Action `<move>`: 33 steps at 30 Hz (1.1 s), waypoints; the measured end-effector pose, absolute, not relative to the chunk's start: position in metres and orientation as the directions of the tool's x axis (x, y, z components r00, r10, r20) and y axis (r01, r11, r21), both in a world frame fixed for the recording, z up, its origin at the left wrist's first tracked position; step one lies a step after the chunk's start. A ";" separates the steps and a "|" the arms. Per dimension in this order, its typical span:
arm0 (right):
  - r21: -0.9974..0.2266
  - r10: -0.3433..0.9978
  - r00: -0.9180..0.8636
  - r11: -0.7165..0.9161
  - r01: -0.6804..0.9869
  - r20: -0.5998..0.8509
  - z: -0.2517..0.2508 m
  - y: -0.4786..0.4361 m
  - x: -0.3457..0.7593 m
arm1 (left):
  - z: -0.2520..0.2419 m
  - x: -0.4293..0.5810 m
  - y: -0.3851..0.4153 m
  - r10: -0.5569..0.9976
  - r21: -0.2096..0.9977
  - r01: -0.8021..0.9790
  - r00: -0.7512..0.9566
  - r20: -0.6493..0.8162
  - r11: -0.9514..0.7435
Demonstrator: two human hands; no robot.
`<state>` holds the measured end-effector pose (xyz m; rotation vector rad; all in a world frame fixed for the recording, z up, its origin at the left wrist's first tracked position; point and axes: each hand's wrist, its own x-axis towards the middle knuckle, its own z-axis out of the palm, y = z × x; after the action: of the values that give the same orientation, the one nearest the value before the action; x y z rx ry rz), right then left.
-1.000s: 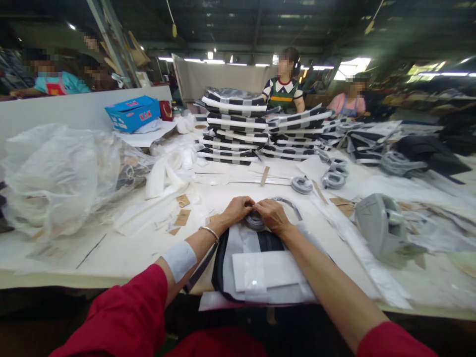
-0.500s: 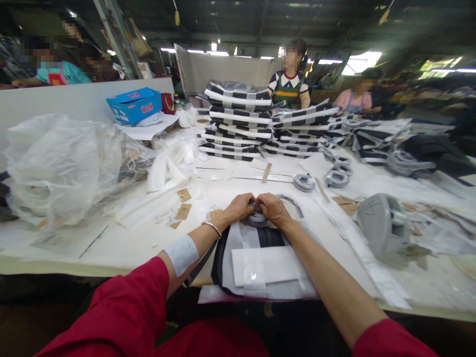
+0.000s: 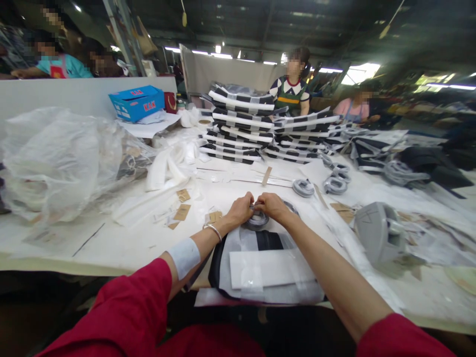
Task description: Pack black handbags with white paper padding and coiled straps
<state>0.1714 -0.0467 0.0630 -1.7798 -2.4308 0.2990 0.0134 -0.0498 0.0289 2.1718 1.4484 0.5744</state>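
Note:
Both hands meet at a coiled grey strap [image 3: 256,221] just past the far edge of a black bag. My left hand [image 3: 241,208], with a bangle at the wrist, has its fingers closed on the coil's left side. Opposite it, my right hand [image 3: 274,207] pinches the top of the coil, fingertips almost touching the left ones. A loose length of strap curves out behind the right hand. The black bag [image 3: 214,267] lies flat in front of me, partly wrapped in whitish tissue, with a white strip [image 3: 273,267] taped across it.
Stacked black bags with white strips [image 3: 241,121] stand at the back. Finished strap coils [image 3: 303,187] lie ahead to the right. A grey tape dispenser [image 3: 377,230] is at right, cardboard tags [image 3: 182,212] and a large plastic bag [image 3: 63,163] at left. A co-worker [image 3: 293,91] is beyond the stacks.
The loose strap behind my right hand shows less of its length and sits closer to the coil. My hands stay together at the coil; the view has shifted slightly.

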 end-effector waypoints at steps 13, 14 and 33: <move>-0.244 0.935 -0.343 0.312 0.918 -0.093 0.071 -0.033 0.169 | 0.021 0.013 -0.053 0.895 0.524 0.736 0.423 0.140 -0.429; -0.259 0.935 -0.337 0.299 0.918 -0.113 0.072 -0.031 0.170 | 0.020 0.013 -0.052 0.895 0.512 0.743 0.423 0.142 -0.432; -0.340 0.829 -0.289 0.128 0.932 -0.478 0.078 0.011 0.173 | 0.025 0.014 -0.053 0.817 0.298 0.762 0.509 0.273 -0.574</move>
<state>0.1731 0.0113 0.0776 -1.9632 -2.4818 0.9855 0.0139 -0.0534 0.0249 2.6053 1.3722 0.5848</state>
